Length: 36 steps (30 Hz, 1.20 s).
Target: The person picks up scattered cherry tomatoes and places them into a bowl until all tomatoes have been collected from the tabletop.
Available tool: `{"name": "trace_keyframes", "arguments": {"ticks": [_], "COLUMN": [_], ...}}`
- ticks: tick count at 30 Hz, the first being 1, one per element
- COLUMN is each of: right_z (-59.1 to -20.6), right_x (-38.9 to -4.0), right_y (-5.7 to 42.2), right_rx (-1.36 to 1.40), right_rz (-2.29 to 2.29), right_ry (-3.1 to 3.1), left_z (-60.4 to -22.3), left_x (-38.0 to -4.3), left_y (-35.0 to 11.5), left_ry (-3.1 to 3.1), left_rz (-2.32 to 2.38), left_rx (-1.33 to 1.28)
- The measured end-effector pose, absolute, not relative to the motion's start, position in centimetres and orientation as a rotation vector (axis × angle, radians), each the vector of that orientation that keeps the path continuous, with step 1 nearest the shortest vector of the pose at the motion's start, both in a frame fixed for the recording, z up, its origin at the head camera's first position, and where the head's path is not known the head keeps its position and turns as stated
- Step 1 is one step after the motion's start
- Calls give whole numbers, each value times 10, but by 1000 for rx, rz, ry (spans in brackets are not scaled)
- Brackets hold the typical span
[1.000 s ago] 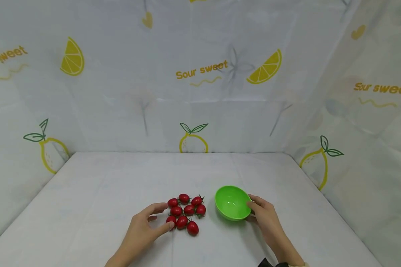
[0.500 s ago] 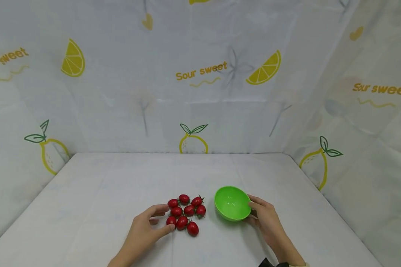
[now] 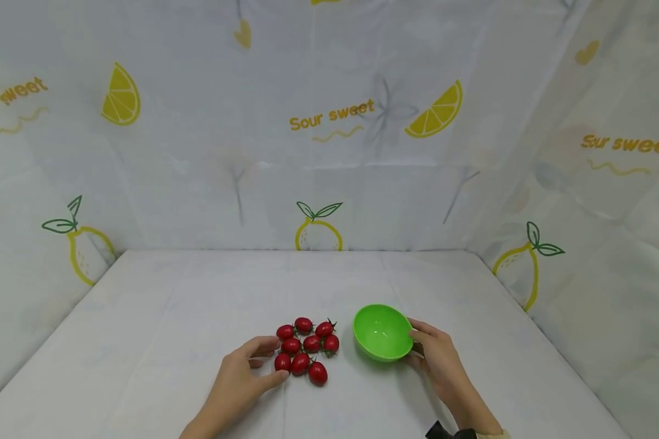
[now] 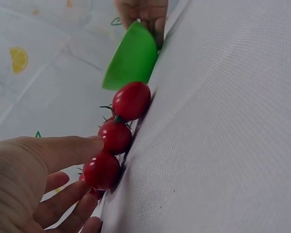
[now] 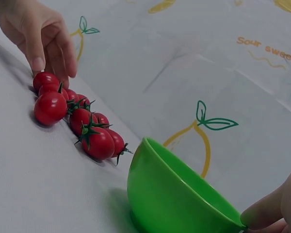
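Note:
Several small red cherry tomatoes (image 3: 301, 364) lie clustered on the white cloth, some with green stems. At their left side is my left hand (image 3: 240, 373), thumb and fingers spread apart around the nearest tomatoes. In the left wrist view its thumb tip meets a tomato (image 4: 115, 137) while the other fingers reach behind the cluster. My right hand (image 3: 436, 360) grips the right edge of an unfilled green bowl (image 3: 382, 350), thumb at the rim and fingers below on the outside. The right wrist view has the bowl large in front, tomatoes (image 5: 98, 143) beyond it.
A white cloth (image 3: 198, 292) covers the table. Printed curtains (image 3: 208, 140) with lemons and lettering stand behind and along both sides. A narrow strip of cloth separates the tomatoes from the bowl.
The left hand has shifted very slightly right along the tomatoes. The bowl, the right hand and the tomatoes stay practically where they were.

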State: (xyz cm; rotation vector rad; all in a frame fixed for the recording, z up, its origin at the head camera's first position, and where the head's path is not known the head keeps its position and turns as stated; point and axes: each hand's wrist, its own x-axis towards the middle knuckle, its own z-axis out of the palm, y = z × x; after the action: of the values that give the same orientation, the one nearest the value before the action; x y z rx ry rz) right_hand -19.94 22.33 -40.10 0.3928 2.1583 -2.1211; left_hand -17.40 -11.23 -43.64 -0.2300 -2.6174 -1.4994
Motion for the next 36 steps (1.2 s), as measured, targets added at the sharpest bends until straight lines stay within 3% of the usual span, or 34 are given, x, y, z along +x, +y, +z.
{"name": "trace_keyframes", "arguments": {"ticks": [36], "right_z": [-401], "right_x": [-200], "right_y": [224], "right_rx": [410], "right_rz": [-2147], "right_ry": [2109], "left_z": [-438], "left_x": [-170], "left_y": [-104], "left_ry": [-2637], "left_rz": [-1433], "left_rx": [-192]}}
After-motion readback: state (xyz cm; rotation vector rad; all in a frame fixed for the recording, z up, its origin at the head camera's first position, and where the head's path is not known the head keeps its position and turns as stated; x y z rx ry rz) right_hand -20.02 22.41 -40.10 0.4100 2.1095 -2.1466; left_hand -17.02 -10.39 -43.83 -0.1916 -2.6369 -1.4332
